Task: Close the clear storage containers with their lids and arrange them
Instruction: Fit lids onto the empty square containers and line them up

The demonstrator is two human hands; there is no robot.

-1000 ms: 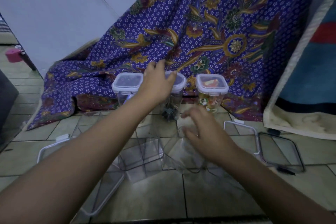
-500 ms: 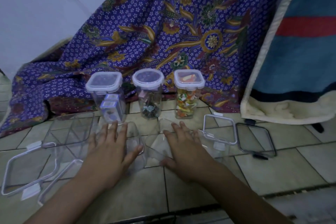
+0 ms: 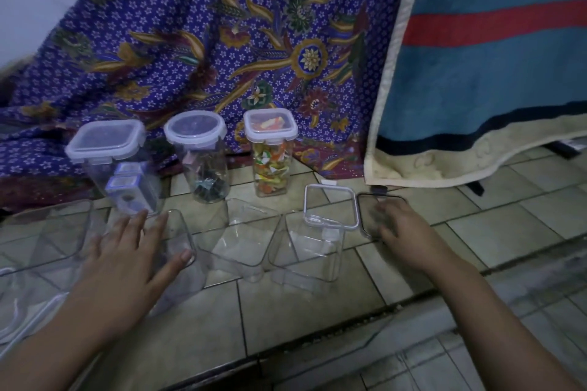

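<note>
Three lidded clear containers stand in a row on the tiled floor: a square one [image 3: 111, 155], a round one [image 3: 200, 152] and a tall one with colourful pieces [image 3: 271, 152]. In front lie several open empty clear containers [image 3: 241, 238]. A white-rimmed lid [image 3: 330, 205] rests on the rightmost empty container [image 3: 305, 260]. My left hand [image 3: 127, 260] lies flat, fingers spread, on an empty container [image 3: 181, 251]. My right hand [image 3: 403, 232] is blurred and rests over a dark-rimmed lid [image 3: 365, 213] on the floor; its grip is unclear.
A purple patterned cloth [image 3: 222, 41] hangs behind the row. A blue towel with a red stripe [image 3: 476, 73] hangs at the right. More clear lids [image 3: 9, 311] lie at the far left. A floor step edge [image 3: 349, 324] runs across near me.
My right hand has moved right from the middle empty container to the dark-rimmed lid. My left hand stays on the left empty container. The view has shifted slightly.
</note>
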